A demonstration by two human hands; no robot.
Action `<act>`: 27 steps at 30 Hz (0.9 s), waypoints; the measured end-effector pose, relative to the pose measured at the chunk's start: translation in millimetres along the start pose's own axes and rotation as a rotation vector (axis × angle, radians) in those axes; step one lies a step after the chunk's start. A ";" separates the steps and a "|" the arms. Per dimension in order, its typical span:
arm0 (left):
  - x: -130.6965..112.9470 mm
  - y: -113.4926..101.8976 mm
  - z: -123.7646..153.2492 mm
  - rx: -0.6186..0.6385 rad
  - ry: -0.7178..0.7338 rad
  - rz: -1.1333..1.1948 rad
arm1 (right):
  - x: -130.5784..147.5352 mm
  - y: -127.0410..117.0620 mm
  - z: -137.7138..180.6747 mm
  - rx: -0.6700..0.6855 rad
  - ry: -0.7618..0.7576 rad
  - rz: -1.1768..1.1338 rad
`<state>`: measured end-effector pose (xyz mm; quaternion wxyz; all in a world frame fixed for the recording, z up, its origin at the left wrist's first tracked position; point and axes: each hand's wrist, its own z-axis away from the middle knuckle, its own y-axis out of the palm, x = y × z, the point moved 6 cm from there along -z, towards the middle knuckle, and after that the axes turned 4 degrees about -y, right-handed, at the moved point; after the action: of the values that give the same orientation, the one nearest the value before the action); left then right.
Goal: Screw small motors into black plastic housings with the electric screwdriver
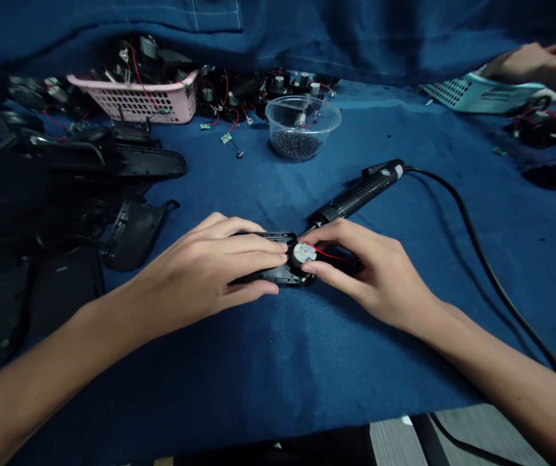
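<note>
My left hand lies curled over a black plastic housing on the blue cloth and holds it down. My right hand pinches a small silver motor with red wires at the housing's right end. A black electric screwdriver lies just behind my right hand, its tip pointing toward the motor and its cable running off to the right.
A clear bowl of small dark screws stands behind. A pink basket of motor parts is at the back left, with black plastic shells piled on the left. Another person's hand rests on a white basket at the back right.
</note>
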<state>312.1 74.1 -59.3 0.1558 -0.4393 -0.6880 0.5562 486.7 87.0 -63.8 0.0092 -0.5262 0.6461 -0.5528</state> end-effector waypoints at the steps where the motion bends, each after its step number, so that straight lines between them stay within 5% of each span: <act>1: 0.4 0.5 0.3 -0.004 -0.007 0.011 | 0.0 0.0 0.2 0.001 -0.003 0.002; 9: 2.2 -10.5 1.7 -0.156 -0.029 0.087 | -1.2 -0.1 1.1 0.018 -0.007 -0.002; 27: -1.2 0.0 -1.2 -0.038 -0.022 0.002 | -4.6 -1.5 1.8 0.024 0.039 -0.002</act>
<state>313.6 73.9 -58.5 0.1392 -0.4368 -0.6995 0.5483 490.8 89.2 -66.0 0.0024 -0.5160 0.6389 -0.5706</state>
